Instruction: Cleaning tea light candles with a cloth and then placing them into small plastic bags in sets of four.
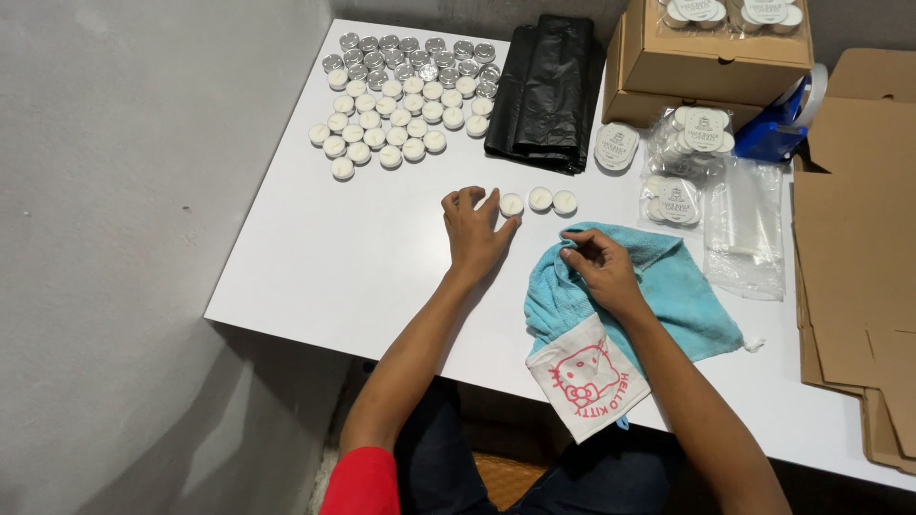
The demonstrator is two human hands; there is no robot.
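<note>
Resting palm-down on the white table [315, 257], the left hand [474, 232] spreads its fingers wide; the fingertips touch the nearest of three tealight candles [511, 204] set in a short row. It grasps nothing. The right hand [599, 267] lies on a blue towel [682, 286], fingers curled together at the cloth's upper edge; whether they pinch the fabric or a small item cannot be determined. The towel's white printed corner [584, 377] hangs over the near table edge. A large group of tealights [401, 105] occupies the far left of the table, well apart from both hands. A folded black plastic bag [546, 91] lies beside that group. Clear packets of candles [682, 162] and cardboard boxes [711, 52] stand to the right.
</note>
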